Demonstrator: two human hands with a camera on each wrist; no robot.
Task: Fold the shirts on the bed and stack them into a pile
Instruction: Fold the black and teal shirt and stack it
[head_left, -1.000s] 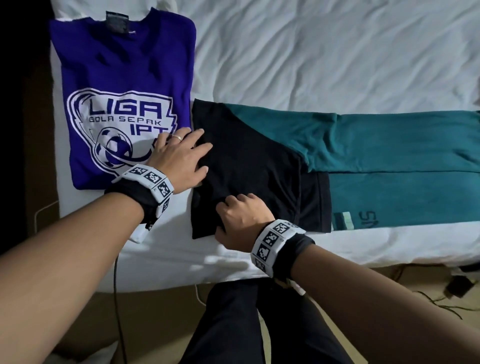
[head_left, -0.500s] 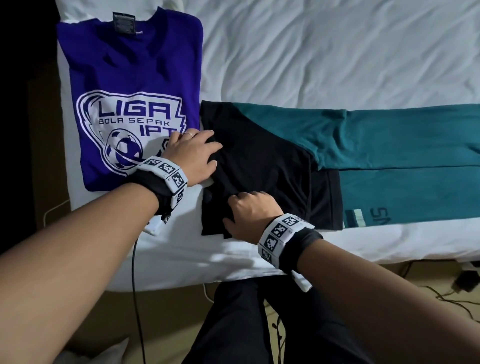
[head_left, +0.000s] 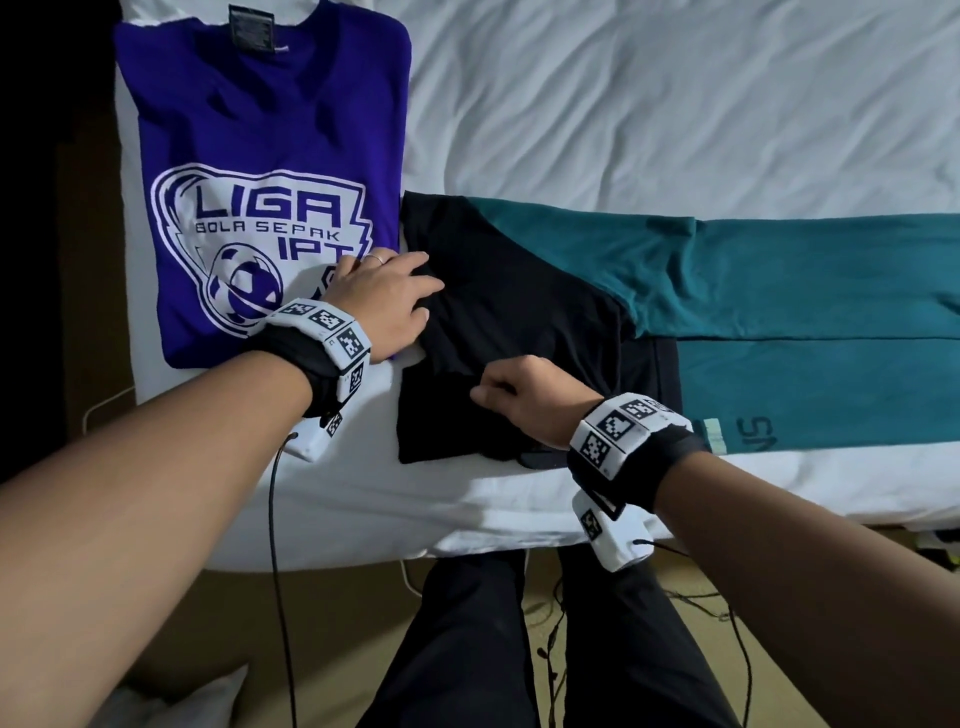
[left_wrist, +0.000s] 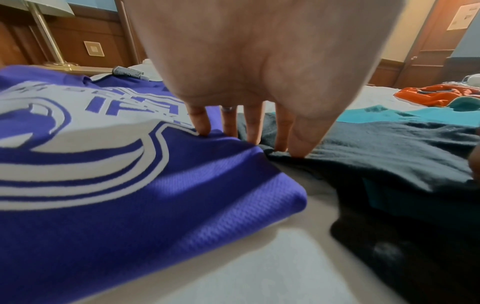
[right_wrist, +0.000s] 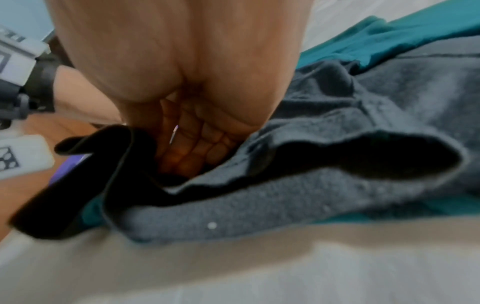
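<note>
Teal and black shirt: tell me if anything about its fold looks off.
The teal and black shirt is only half folded: its black end is bunched where the right hand grips it, while the purple shirt beside it lies flat.

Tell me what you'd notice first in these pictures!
Probably the folded purple LIGA shirt with its big white football badge, lying at the bed's left edge. Beside it stretches a teal and black shirt across the white bed, where the left hand presses down while the right hand bunches the black fabric.
</note>
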